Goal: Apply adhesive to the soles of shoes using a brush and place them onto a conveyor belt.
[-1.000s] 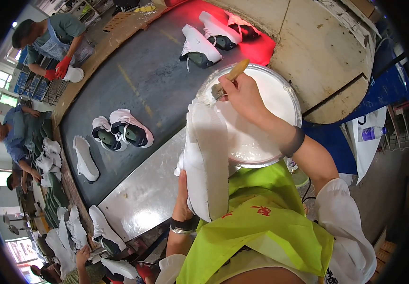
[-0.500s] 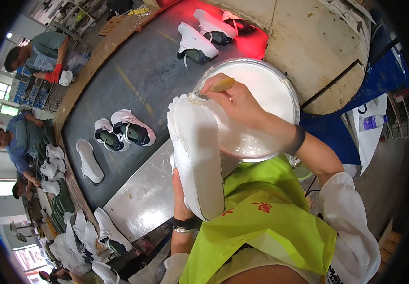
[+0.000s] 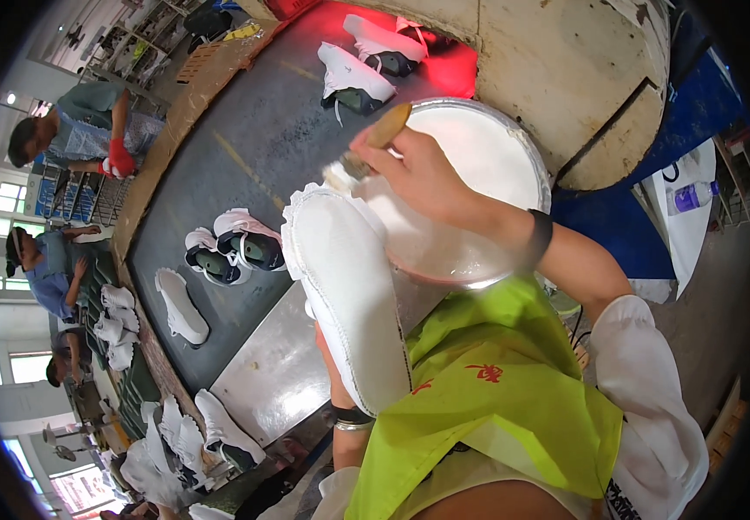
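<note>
One shoe (image 3: 349, 295), one brush (image 3: 390, 126) and one pan (image 3: 541, 165) of white liquid.
At the centre of the frame, my left hand (image 3: 330, 371) grips the shoe, sole up, from its far side, its fingers mostly hidden; my right hand (image 3: 417, 176) is closed round the brush, above and right of the toe, bristles just beside the toe's edge; I can't tell if they touch. On the dark worktop (image 3: 249, 126), left of the shoe, are one pair (image 3: 234, 246) and one single (image 3: 181, 308).
</note>
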Action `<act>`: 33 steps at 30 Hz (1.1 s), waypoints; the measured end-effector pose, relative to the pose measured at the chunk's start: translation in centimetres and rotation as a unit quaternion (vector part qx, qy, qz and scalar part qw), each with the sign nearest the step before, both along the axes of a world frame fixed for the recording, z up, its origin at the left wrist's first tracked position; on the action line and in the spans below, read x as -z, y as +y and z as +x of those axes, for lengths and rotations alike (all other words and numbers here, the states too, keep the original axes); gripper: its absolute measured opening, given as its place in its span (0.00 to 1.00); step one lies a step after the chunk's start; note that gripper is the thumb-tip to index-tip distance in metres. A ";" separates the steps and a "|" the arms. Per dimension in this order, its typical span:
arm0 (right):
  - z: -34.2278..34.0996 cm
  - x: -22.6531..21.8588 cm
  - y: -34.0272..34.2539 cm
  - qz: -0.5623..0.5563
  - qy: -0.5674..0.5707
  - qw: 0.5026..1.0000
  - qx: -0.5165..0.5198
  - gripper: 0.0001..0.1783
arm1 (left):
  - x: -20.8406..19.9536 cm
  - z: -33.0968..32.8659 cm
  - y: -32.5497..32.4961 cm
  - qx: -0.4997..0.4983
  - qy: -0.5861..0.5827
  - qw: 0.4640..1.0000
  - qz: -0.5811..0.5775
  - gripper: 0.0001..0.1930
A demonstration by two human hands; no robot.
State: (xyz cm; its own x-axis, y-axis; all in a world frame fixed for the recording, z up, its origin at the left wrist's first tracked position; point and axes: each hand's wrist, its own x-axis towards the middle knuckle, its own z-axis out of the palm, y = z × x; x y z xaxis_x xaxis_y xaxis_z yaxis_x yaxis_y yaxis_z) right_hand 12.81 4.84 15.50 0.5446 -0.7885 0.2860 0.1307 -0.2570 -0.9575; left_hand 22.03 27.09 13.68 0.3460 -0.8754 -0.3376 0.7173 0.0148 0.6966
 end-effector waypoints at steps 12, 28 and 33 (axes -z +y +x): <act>-3.2 -1.7 4.4 -0.239 0.075 0.965 0.084 0.12 | -0.2 -0.9 1.5 -0.034 0.038 0.999 0.002 0.31; -0.9 -6.7 8.4 -0.039 0.113 0.991 -0.060 0.10 | 3.4 0.6 4.4 -0.017 -0.019 0.997 0.066 0.31; -2.6 -5.3 8.7 -0.101 0.183 0.976 -0.066 0.11 | 3.3 1.2 5.0 0.018 -0.010 0.998 0.057 0.31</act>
